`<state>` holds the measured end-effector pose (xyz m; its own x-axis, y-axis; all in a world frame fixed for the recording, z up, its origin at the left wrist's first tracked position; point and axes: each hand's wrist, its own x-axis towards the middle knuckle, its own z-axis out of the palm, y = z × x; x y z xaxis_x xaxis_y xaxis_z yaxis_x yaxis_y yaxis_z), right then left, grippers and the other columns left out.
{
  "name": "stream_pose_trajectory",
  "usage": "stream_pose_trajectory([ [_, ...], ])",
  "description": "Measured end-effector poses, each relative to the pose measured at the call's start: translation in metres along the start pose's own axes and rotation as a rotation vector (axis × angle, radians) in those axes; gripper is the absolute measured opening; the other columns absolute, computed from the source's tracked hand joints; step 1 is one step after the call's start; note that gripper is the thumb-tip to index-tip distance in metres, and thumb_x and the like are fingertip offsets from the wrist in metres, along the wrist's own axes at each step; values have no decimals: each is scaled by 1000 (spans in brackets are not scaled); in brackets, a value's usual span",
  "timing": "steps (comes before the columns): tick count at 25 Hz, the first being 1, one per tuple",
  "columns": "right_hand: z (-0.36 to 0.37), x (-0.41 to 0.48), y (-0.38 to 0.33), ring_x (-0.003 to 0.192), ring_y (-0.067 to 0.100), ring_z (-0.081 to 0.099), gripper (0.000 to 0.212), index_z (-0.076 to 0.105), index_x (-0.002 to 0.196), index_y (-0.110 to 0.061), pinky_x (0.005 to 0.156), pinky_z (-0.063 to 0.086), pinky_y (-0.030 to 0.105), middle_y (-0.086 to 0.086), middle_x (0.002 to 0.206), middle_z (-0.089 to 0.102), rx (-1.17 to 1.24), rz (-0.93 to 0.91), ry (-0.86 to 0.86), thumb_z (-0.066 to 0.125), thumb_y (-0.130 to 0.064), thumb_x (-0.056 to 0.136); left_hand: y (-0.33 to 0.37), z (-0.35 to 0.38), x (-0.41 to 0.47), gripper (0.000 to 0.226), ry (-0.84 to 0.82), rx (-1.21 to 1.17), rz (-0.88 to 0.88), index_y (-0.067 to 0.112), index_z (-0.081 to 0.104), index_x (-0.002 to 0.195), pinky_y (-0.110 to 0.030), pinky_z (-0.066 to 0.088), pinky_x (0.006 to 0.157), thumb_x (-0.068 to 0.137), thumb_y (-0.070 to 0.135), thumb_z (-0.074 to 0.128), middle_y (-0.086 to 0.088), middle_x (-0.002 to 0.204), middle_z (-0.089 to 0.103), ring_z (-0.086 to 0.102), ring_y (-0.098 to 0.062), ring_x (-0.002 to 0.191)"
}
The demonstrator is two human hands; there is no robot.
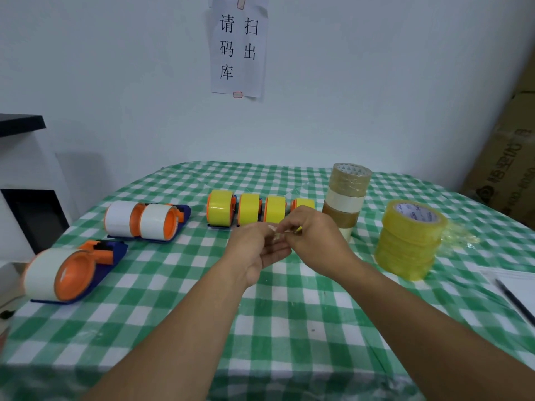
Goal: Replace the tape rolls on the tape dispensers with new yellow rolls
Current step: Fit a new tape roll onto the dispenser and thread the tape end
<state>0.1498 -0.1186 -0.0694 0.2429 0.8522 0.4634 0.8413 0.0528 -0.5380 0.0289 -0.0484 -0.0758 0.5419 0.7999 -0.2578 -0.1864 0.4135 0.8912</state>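
Several orange-and-blue dispensers with yellow rolls (249, 211) stand in a row at mid-table. On the left, two dispensers with white rolls (144, 219) sit side by side, and a third white-roll dispenser (69, 272) lies nearer me. A stack of new yellow rolls (409, 240) stands at the right. My left hand (257, 251) and my right hand (312, 235) meet just in front of the yellow row, fingertips pinching a small crumpled scrap of clear tape (279, 235) between them.
A stack of brown and white used rolls (346, 198) stands behind my right hand. A crumpled clear wrapper (460, 237) lies beside the yellow stack. White paper with a black pen (514, 301) sits at the right edge. A cardboard box (509, 157) leans at the far right.
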Motion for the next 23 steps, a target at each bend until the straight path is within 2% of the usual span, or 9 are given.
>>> stream_pose_trajectory([
  [4, 1, 3, 5, 91, 19, 63, 23, 80, 100, -15, 79, 54, 41, 1, 97, 66, -129, -49, -11, 65, -1, 89, 3, -9, 1, 20, -87, -144, -57, -7, 67, 98, -41, 63, 75, 88, 0, 51, -26, 91, 74, 75, -36, 84],
  [9, -4, 3, 2, 87, 18, 63, 22, 80, 96, -16, 73, 54, 39, 3, 92, 70, -174, -64, 27, 61, -6, 91, -2, -7, 3, 19, -155, 65, 96, -7, 69, 109, -36, 62, 81, 95, -3, 58, -23, 101, 75, 75, -32, 94],
  [12, -9, 6, 4, 85, 17, 67, 18, 79, 97, -12, 78, 57, 40, 1, 89, 75, -61, 30, -25, 64, -6, 90, -4, -4, 2, 16, -98, 183, 169, -2, 71, 97, -33, 63, 72, 99, 9, 60, -18, 89, 76, 75, -25, 78],
  [15, -14, 6, 5, 86, 15, 69, 22, 73, 104, -7, 87, 60, 36, 3, 91, 73, 240, 149, -61, 69, 6, 86, -4, -4, 7, 19, -24, 125, 172, 1, 70, 93, -35, 62, 70, 100, 15, 60, -11, 82, 69, 66, -21, 73],
  [17, -17, 3, 6, 81, 8, 67, 25, 73, 100, -8, 84, 60, 29, 1, 88, 72, 328, 153, -74, 76, 8, 81, -3, -3, 6, 19, -48, 57, 133, -1, 68, 97, -35, 63, 71, 101, 14, 57, -14, 85, 69, 66, -23, 78],
  [19, -16, 1, 6, 76, 6, 68, 16, 76, 92, -9, 78, 59, 25, 0, 84, 74, 356, 131, -55, 80, 2, 81, -4, 0, 3, 18, -83, 37, 107, -3, 67, 99, -32, 62, 68, 102, 9, 54, -15, 82, 70, 68, -21, 74],
  [21, -15, 0, 8, 79, 17, 73, 5, 77, 89, -5, 77, 61, 30, 5, 83, 76, 383, 117, -16, 79, -5, 84, -4, 3, 0, 17, -94, 37, 86, -6, 67, 100, -29, 61, 63, 101, 3, 53, -15, 78, 69, 68, -19, 68],
  [23, -17, -2, 9, 79, 27, 74, 9, 77, 88, -2, 73, 63, 38, 12, 81, 76, 389, 133, 5, 78, -11, 86, -5, 8, -3, 18, -103, 64, 71, -10, 66, 105, -28, 60, 60, 101, 0, 51, -16, 77, 67, 70, -19, 65],
])
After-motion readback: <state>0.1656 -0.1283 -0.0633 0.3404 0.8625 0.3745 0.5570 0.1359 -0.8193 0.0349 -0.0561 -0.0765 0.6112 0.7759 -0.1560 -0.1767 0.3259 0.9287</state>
